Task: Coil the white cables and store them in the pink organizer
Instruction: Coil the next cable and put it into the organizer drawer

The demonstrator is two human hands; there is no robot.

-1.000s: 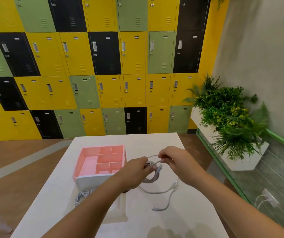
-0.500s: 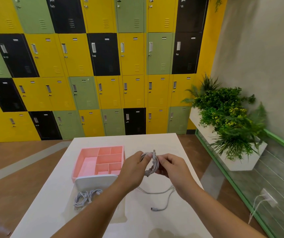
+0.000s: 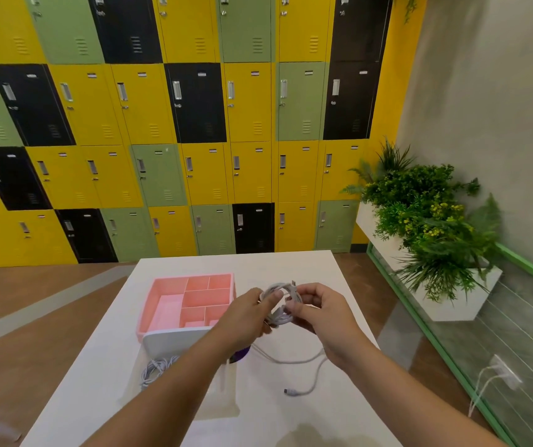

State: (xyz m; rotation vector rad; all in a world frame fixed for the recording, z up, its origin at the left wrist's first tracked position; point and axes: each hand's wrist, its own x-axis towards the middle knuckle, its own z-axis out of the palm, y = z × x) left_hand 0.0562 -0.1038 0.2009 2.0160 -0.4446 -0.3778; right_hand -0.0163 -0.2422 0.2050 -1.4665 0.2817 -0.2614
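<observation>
A white cable [image 3: 279,306] is wound into a small coil held above the table between both hands. My left hand [image 3: 246,314] grips the coil's left side, and my right hand [image 3: 320,312] pinches its right side. The cable's loose tail [image 3: 304,375] trails down onto the table and ends in a plug near the front. The pink organizer [image 3: 191,301], with several open compartments, sits on the table just left of my hands. A second coiled white cable [image 3: 155,369] lies on the table in front of the organizer, partly hidden by my left forearm.
The white table [image 3: 291,266] stands on a wooden floor. A white box [image 3: 168,341] sits against the organizer's near side. A planter with green plants [image 3: 426,227] lines the right wall. Coloured lockers [image 3: 194,124] fill the back wall.
The coil has grown tighter as more of the cable was wound in. My hands have come closer together around it, and the tail on the table is shorter.
</observation>
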